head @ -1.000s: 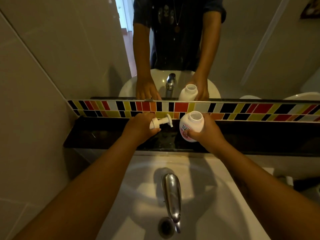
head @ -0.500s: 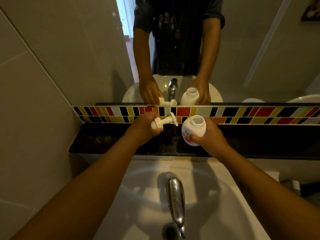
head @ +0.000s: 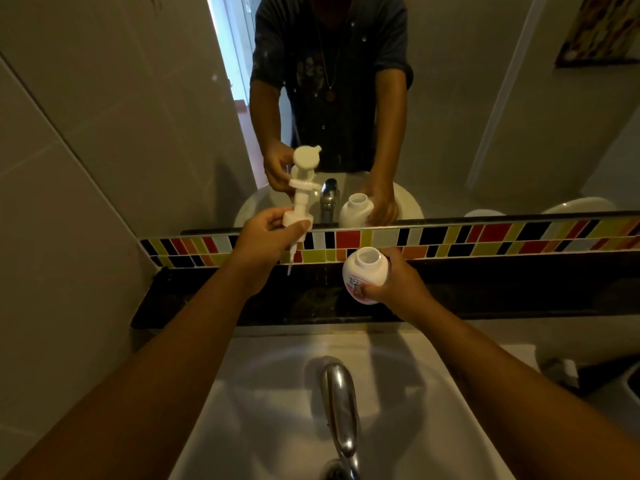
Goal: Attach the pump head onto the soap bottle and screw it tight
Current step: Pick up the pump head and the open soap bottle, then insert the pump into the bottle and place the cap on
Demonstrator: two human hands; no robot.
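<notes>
Left hand (head: 266,237) clamped on the pump head (head: 300,199) at its collar, held roughly upright in the air above the left part of the dark ledge (head: 502,292), cap up, dip tube hanging down past the fingers. Right hand (head: 394,285) wrapped around the bottle (head: 363,271), which sits at the ledge's middle just in front of the tile strip (head: 485,237), neck open, tilted slightly toward the camera; can't tell if its base touches the ledge. Pump and bottle apart, hands well apart, both above the sink (head: 277,410) and tap (head: 341,410).
</notes>
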